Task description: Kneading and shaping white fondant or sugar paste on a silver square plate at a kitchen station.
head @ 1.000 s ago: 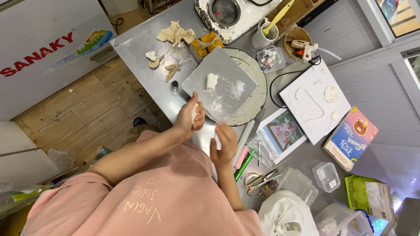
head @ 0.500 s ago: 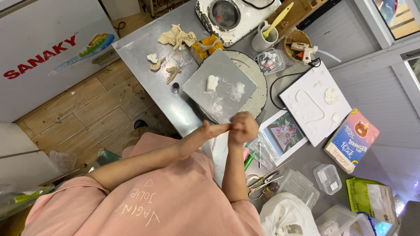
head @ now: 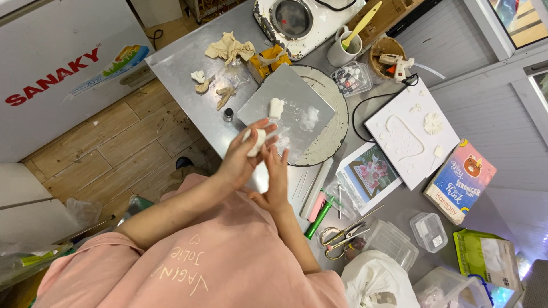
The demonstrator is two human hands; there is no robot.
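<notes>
Left hand (head: 242,157) cups white clay lump (head: 255,141), fingers curled round it. Right hand (head: 278,171) flat, fingers extended, pressing lump's side. Both over grey square board (head: 297,94) edge; small white clay piece (head: 276,106) lies on board.

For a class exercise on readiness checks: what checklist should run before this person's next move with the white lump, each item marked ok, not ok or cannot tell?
1. White lump held in the left hand: ok.
2. Right hand close beside the lump: ok.
3. Grey board has bare room: ok.
4. Small white piece on the board lies apart from both hands: ok.
5. Scissors lie away from the hands: ok.
6. Lump soft enough to shape: cannot tell.
</notes>
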